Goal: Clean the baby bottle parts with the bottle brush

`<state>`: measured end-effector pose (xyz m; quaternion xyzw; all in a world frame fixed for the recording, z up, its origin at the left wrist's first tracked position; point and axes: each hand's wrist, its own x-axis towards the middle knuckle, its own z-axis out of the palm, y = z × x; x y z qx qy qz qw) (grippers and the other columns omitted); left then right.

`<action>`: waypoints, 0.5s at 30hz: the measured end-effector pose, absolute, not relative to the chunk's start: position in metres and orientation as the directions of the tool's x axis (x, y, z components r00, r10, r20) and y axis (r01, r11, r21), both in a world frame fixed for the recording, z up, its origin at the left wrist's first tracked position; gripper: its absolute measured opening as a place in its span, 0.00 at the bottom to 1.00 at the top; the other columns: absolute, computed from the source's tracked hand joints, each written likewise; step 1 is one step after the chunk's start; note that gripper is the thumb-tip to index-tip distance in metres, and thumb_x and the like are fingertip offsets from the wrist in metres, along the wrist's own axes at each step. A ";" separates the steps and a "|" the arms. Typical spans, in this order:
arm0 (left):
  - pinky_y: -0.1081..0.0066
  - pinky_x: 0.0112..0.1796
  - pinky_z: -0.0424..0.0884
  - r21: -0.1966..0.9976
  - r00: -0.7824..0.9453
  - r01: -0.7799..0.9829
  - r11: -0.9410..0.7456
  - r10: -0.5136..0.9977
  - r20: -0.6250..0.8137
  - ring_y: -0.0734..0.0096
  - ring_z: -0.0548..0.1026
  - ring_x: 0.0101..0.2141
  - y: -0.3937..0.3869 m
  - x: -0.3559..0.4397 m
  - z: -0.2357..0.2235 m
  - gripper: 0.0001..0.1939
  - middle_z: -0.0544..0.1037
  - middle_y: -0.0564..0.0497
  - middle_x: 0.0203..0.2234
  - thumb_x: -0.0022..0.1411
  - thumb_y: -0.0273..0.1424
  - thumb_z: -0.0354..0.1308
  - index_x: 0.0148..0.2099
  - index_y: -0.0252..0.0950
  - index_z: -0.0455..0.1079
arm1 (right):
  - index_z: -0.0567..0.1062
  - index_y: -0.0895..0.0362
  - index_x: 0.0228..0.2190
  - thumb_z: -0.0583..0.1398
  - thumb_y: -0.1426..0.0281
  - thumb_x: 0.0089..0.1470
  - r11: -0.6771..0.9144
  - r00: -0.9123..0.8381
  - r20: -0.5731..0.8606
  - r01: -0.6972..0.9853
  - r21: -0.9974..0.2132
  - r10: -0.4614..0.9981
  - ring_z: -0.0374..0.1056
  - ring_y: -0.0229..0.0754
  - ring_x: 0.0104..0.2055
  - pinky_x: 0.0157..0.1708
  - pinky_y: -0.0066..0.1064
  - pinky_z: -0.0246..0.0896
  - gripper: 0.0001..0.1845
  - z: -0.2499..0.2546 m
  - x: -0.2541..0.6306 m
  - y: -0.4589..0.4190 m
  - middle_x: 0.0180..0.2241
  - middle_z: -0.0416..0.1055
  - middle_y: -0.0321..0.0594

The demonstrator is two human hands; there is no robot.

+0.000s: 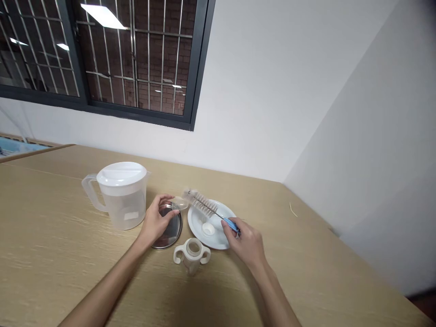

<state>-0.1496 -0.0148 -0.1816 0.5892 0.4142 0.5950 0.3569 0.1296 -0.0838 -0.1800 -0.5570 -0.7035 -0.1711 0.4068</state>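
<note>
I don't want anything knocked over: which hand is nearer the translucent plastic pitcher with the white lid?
Left. The left hand is just right of the pitcher; the right hand is farther off, by the pale-blue plate's right edge.

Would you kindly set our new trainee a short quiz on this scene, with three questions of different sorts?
1. Multiple choice: What colour is the handle of the brush in the right hand?
a) Red
b) Blue
c) Green

2. True or false: The lid is on the pitcher.

3. Fill in the missing word: The small white round piece lies on the pale ____.

Key: 1. b; 2. true; 3. plate
</note>
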 end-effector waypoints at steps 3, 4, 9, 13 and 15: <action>0.57 0.52 0.69 0.905 -0.058 0.083 -0.418 0.904 0.423 0.60 0.76 0.48 -0.015 -0.150 -0.180 0.22 0.76 0.44 0.50 0.50 0.33 0.68 0.48 0.40 0.69 | 0.77 0.56 0.29 0.56 0.57 0.61 0.270 -0.011 0.762 0.938 -0.216 0.648 0.65 0.34 0.20 0.23 0.26 0.52 0.18 -0.181 0.131 -0.082 0.19 0.70 0.34; 0.58 0.52 0.70 0.907 -0.059 0.071 -0.414 0.906 0.418 0.60 0.76 0.48 -0.014 -0.150 -0.181 0.22 0.76 0.44 0.50 0.50 0.33 0.68 0.48 0.40 0.68 | 0.78 0.55 0.30 0.56 0.57 0.61 0.269 -0.003 0.766 0.937 -0.221 0.643 0.65 0.34 0.20 0.23 0.26 0.52 0.18 -0.182 0.132 -0.082 0.19 0.70 0.34; 0.56 0.52 0.70 0.920 -0.064 0.013 -0.391 0.918 0.391 0.59 0.76 0.48 -0.012 -0.150 -0.184 0.24 0.74 0.43 0.52 0.50 0.33 0.69 0.49 0.40 0.67 | 0.78 0.56 0.32 0.57 0.59 0.60 0.326 0.005 0.790 0.909 -0.259 0.613 0.67 0.35 0.22 0.25 0.25 0.54 0.15 -0.181 0.133 -0.084 0.21 0.72 0.35; 0.56 0.52 0.71 0.920 -0.040 0.029 -0.391 0.919 0.392 0.59 0.75 0.49 -0.012 -0.150 -0.185 0.23 0.73 0.43 0.52 0.52 0.34 0.68 0.49 0.40 0.66 | 0.77 0.56 0.32 0.57 0.59 0.61 0.353 -0.049 0.770 0.906 -0.234 0.636 0.66 0.35 0.22 0.25 0.25 0.54 0.15 -0.181 0.131 -0.084 0.21 0.72 0.35; 0.56 0.53 0.71 0.920 -0.034 0.024 -0.390 0.920 0.391 0.58 0.75 0.49 -0.012 -0.150 -0.185 0.23 0.73 0.43 0.52 0.52 0.34 0.68 0.49 0.40 0.67 | 0.77 0.56 0.31 0.56 0.58 0.61 0.319 -0.043 0.757 0.921 -0.223 0.652 0.66 0.35 0.21 0.25 0.25 0.54 0.16 -0.182 0.131 -0.083 0.20 0.71 0.35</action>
